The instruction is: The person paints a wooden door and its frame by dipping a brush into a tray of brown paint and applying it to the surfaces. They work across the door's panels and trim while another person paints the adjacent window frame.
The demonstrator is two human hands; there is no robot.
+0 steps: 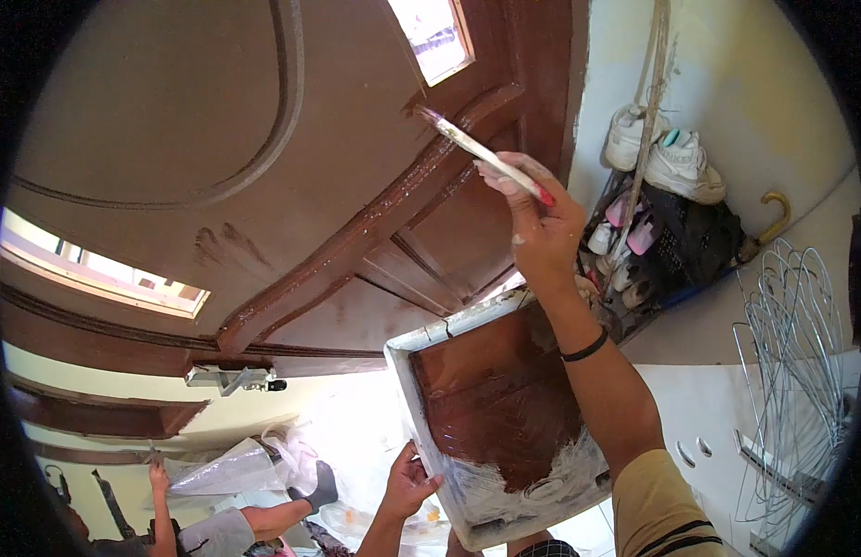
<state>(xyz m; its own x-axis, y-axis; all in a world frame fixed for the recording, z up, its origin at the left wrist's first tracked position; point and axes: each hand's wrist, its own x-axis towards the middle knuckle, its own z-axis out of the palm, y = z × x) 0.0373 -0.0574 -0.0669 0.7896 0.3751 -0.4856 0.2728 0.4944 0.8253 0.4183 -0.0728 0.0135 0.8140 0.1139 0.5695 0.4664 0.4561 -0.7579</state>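
Two at once: gripping paintbrush [477, 148] at brown door [152, 111] with right hand [547, 213], clasping paint tray [415, 399] edge with left hand [410, 486]

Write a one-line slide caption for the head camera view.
The right hand holds a paintbrush at a brown panelled surface, the left hand on a brown-smeared tray's edge.

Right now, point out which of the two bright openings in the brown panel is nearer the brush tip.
The top opening, at the picture's upper edge, close by the tip of the brush; the left opening lies much farther away.
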